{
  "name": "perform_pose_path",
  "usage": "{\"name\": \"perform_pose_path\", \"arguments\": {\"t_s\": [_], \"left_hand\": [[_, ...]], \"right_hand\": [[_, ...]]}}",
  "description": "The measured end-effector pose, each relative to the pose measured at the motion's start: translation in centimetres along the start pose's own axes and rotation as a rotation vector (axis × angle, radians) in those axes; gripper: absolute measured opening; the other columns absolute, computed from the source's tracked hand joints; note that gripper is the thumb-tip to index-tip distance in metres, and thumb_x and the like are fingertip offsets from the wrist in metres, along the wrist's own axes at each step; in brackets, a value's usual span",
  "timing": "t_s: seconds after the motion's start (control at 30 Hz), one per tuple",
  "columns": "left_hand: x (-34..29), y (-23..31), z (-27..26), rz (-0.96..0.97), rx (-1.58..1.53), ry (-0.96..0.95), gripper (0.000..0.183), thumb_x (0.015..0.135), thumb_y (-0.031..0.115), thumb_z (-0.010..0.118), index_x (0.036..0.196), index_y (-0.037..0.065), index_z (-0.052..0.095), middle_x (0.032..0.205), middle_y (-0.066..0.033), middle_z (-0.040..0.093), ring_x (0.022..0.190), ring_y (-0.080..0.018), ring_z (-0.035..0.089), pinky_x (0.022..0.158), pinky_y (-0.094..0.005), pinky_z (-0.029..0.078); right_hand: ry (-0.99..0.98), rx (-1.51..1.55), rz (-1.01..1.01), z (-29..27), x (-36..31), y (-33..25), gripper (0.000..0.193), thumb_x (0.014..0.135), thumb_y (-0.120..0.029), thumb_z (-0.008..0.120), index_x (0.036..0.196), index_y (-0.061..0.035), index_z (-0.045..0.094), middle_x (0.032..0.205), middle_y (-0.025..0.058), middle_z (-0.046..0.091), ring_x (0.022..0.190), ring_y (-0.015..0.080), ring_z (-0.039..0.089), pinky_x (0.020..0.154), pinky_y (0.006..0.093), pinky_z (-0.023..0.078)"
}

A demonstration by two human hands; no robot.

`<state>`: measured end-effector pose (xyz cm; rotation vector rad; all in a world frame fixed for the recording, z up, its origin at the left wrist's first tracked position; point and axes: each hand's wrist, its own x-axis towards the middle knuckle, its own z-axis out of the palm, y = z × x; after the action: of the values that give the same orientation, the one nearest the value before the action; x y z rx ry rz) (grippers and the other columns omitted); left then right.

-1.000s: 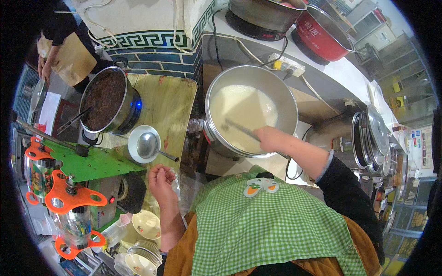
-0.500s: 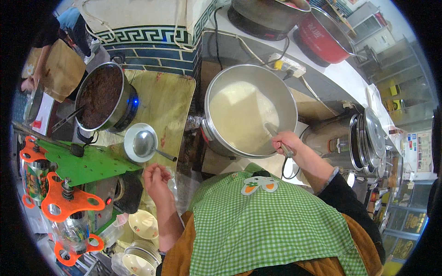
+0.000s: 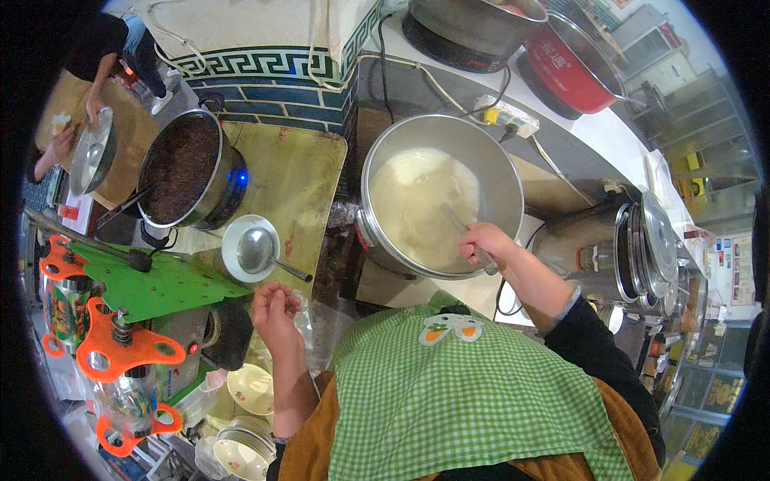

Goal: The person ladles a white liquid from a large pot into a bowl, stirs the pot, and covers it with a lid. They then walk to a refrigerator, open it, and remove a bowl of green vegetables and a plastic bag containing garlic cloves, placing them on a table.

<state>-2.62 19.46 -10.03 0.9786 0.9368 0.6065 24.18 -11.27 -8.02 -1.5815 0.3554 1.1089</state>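
A large metal pot (image 3: pixel 503 172) holds pale, creamy liquid (image 3: pixel 413 180). Inside its near right rim, my right hand (image 3: pixel 489 244) is closed around the handle of a metal utensil (image 3: pixel 455 218). The utensil's lower end is sunk in the liquid, so its kind does not show. My left hand (image 3: pixel 277 313) hangs over the table's edge on the left, its fingers curled and no object visible in them. Just beyond it stands a white bowl (image 3: pixel 233 244) with a metal ladle (image 3: pixel 290 270) resting in it, handle pointing toward me.
A pot of dark brown food (image 3: pixel 180 168) sits on a cooker at left, near another person's hands and a metal bowl (image 3: pixel 94 152). Orange-handled machinery (image 3: pixel 128 349) and stacked bowls (image 3: pixel 241 453) stand at lower left. A power strip (image 3: pixel 507 116) lies behind my pot; stacked lids (image 3: pixel 654 240) are at right.
My right hand and the utensil have shifted left within the pot, and the liquid looks stirred. My left hand barely moved. The other person now holds a metal bowl at the far left.
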Motion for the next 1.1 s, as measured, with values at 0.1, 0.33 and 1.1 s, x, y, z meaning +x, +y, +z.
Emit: {"name": "perform_pose_path", "arguments": {"t_s": [0.1,0.33,1.1], "left_hand": [[-0.7,0.2,-0.3,0.003,-0.009,0.022,0.013,0.091,0.003,0.051,0.103,0.005,0.056,0.086,-0.0058,0.059,0.066,-0.0126,0.056,0.059,-0.0254,0.046],[-1.8,0.5,-0.6,0.011,-0.053,0.006,0.014,0.090,0.002,0.051,0.104,0.005,0.055,0.087,-0.0064,0.059,0.066,-0.0132,0.055,0.062,-0.0259,0.047],[-3.8,0.7,-0.9,0.097,0.003,0.070,0.012,0.092,0.006,0.052,0.104,0.004,0.054,0.087,-0.0053,0.057,0.069,-0.0117,0.052,0.062,-0.0250,0.045]], "right_hand": [[-0.040,-0.176,0.000,1.4,0.0,-0.5,0.010,0.077,0.002,0.060,0.079,0.0003,0.050,0.058,0.0087,0.054,0.046,0.0167,0.053,0.041,0.0297,0.041],[-0.147,-0.688,0.043,3.9,-2.9,-1.8,0.012,0.074,0.000,0.059,0.084,0.0015,0.053,0.059,0.0065,0.054,0.048,0.0143,0.054,0.042,0.0298,0.041],[-0.041,-1.106,-0.181,-2.3,1.9,-1.4,0.018,0.076,-0.007,0.058,0.089,0.0057,0.060,0.077,0.0174,0.065,0.060,0.0272,0.065,0.051,0.0390,0.051]]}}
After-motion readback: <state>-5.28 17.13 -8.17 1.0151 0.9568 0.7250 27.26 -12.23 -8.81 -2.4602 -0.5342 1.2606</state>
